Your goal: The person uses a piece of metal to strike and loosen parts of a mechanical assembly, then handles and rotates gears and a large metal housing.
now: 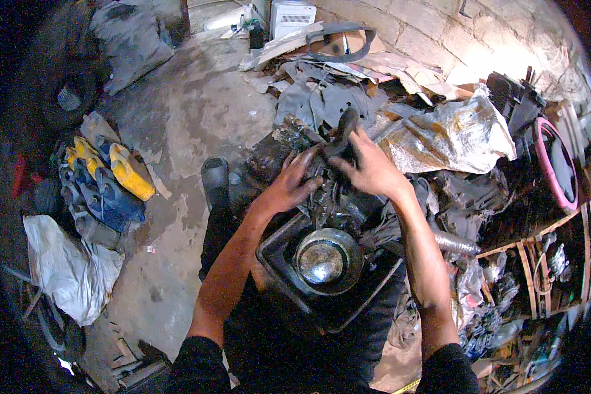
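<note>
On a stained concrete floor (171,246) before a block wall (427,29), a worker's right hand (374,167) is wrapped around a dark rounded piece (347,125); the left hand (290,182) curls loosely just left of it, its hold impossible to tell. A metal bowl (328,261) in a black tray (264,253) sits bodyward of the grip, a grimy sheet (450,134) to its right.

Left hand (290,181) and right hand (374,165) reach beyond a metal bowl (352,268).
</note>
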The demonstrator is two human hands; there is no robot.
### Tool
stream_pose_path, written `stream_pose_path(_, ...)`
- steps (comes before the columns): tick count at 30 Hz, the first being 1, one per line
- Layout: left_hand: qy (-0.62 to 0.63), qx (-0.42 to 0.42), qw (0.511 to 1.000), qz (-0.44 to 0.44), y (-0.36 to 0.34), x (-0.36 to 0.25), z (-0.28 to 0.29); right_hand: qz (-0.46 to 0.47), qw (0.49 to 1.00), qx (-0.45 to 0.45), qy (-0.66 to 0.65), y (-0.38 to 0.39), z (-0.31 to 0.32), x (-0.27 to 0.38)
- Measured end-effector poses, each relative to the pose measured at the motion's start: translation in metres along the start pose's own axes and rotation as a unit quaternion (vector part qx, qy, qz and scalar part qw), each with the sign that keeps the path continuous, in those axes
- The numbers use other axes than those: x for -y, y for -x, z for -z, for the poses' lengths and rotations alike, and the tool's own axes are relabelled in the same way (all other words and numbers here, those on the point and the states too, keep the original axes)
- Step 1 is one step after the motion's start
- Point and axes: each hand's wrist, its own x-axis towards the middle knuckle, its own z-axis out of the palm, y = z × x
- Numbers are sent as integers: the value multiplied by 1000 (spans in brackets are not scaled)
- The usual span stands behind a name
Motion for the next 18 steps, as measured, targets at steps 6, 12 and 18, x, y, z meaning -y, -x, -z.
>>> stream_pose_path(6, -48, 55, 997, 31, 1, -1, 1, -79, 991, -79, 78, -10, -9, 42)
stream_pose_path(12, -163, 101, 981, -23, -5, 4, 5, 28, 968, -175, -179, -36, -24, 11)
stream_pose_path(18, -195, 78, 976, -64, -12, 5, -2, -38, 950, -265, -159, -43, -45, 22)
